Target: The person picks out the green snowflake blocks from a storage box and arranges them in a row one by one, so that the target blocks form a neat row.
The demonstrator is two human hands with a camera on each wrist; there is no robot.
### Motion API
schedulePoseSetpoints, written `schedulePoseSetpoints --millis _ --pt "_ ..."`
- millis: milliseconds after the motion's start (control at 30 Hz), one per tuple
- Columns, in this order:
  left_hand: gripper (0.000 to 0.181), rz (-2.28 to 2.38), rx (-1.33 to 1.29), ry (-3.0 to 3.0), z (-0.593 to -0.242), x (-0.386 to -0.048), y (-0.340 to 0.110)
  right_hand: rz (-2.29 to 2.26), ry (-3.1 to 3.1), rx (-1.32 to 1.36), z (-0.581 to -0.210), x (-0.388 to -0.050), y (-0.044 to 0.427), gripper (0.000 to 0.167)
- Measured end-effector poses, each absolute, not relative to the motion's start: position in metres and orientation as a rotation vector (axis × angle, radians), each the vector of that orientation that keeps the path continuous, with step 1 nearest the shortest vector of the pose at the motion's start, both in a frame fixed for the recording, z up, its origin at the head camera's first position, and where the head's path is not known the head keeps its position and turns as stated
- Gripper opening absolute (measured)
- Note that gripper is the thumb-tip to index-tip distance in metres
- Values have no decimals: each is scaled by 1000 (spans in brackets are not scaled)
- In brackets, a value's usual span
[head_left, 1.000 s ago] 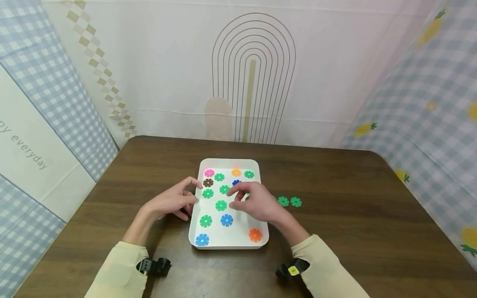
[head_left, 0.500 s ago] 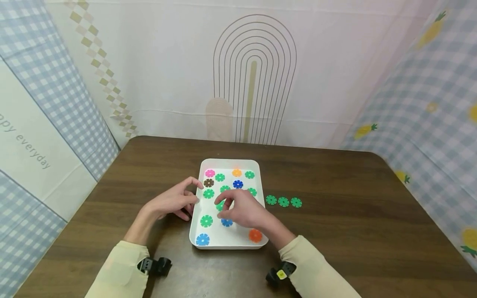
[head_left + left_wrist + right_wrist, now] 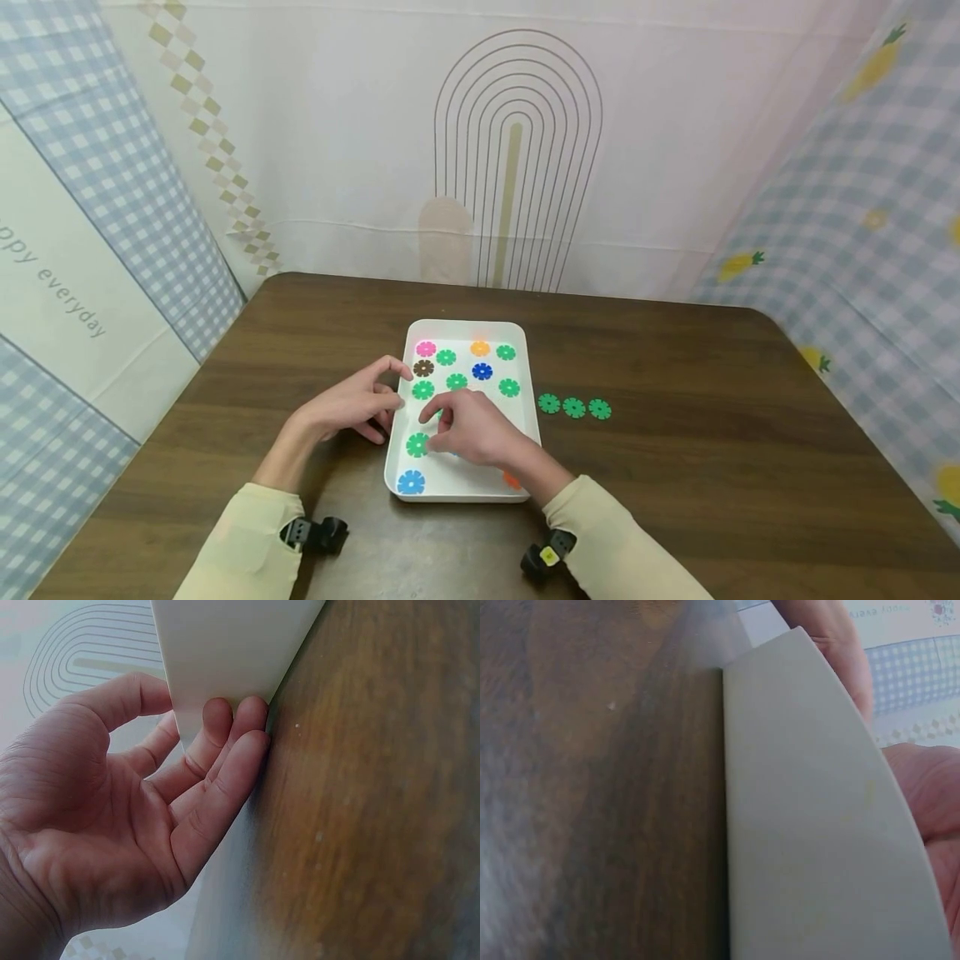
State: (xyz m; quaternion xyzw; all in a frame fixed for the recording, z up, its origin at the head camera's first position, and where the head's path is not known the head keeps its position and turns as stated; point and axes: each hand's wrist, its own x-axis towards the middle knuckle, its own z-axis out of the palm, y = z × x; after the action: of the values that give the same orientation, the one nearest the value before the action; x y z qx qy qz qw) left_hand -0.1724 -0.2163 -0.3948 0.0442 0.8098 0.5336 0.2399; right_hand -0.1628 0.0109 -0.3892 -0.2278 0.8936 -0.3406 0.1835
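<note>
A white tray (image 3: 465,498) holds flower-shaped notched plastic discs. My left hand (image 3: 348,404) holds its left side, thumb and index finger at the rim; in the left wrist view the other fingers rest against the tray's outer wall (image 3: 225,652). Inside the tray, my right hand (image 3: 476,429) hovers over the lower middle with thumb and index finger curved and apart, nothing visible between them. Just beside its thumb lies a green disc (image 3: 416,444). The hand hides other discs and partly covers an orange-red one (image 3: 512,481). In the right wrist view the tray wall (image 3: 810,810) hides the fingertips.
Three green discs (image 3: 574,407) lie in a row on the brown table (image 3: 675,467), right of the tray. Among the tray's other discs are pink (image 3: 425,348), brown (image 3: 423,368), orange (image 3: 480,348), dark blue (image 3: 482,372) and light blue (image 3: 411,482). Curtains (image 3: 360,150) hang behind.
My right hand has moved left and toward me across the tray, uncovering the dark blue disc and a green one at the right. The left hand stays at the rim.
</note>
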Motion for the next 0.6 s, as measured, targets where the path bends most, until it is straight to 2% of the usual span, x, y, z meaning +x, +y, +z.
schedulePoseSetpoints --millis 600 --pt "45 1457 124 2217 -394 -172 -217 -826 2620 -719 -395 -161 -2 23"
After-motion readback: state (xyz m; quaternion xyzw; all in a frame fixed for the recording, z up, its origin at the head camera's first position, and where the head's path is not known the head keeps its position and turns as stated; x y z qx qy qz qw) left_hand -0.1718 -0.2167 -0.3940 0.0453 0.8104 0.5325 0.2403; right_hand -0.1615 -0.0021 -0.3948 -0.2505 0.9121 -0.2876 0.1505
